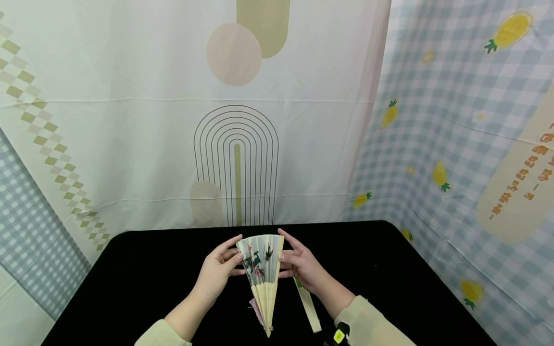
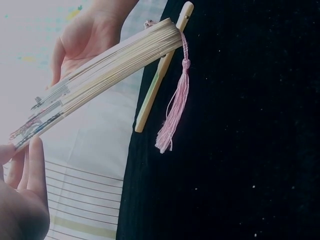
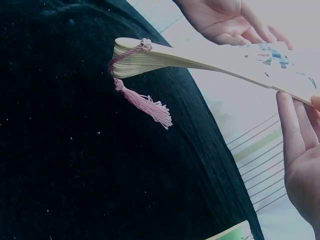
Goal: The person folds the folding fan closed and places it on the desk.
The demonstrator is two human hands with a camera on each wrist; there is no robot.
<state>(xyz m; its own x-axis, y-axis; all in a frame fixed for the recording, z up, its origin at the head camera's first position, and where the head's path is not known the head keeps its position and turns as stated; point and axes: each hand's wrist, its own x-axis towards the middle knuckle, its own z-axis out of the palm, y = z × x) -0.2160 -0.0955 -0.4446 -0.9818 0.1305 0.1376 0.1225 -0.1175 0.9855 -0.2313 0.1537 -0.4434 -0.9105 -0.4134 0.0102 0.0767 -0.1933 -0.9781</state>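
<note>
A partly spread folding fan (image 1: 261, 264) is held up over the black table, its pivot end pointing toward me. Flowers and a dark bird decorate its pale leaf, above cream-coloured ribs. My left hand (image 1: 218, 271) pinches the left outer edge near the top between thumb and fingers. On the opposite edge, my right hand (image 1: 305, 269) grips in the same way. From the pivot end hangs a pink tassel (image 2: 175, 110), also visible in the right wrist view.
A second, closed fan (image 1: 308, 307) with a pale guard and a bit of green lies on the black table (image 1: 164, 259), beside my right forearm. Behind the table hangs a white patterned cloth (image 1: 143, 144); a checked cloth (image 1: 415, 144) with pineapples hangs at right.
</note>
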